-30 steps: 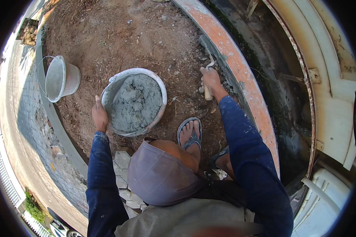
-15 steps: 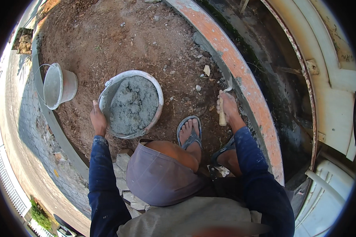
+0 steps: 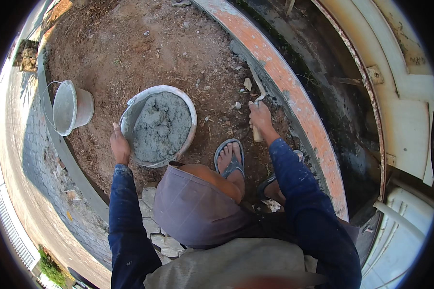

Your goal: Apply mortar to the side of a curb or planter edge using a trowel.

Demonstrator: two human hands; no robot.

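Over soil point(image 3: 130, 58), the right grip point(image 3: 262, 117) clasps a half-hidden trowel point(image 3: 257, 135), the left grip point(image 3: 120, 146) unclear against a bucket point(image 3: 193, 118).

The mortar point(image 3: 161, 127) looks rough and lumpy — the trowel handle point(image 3: 257, 134) wood, the sleeves point(image 3: 301, 183) matt cloth.

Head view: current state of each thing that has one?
Left hand: at near bucket's rim, grip unclear
Right hand: closed on trowel
Trowel: held, blade beside wall
Near bucket: uncovered, holding mortar
Mortar: lumpy
Far bucket: uncovered
Sandals: worn
Wall: orange top, grey-spotted
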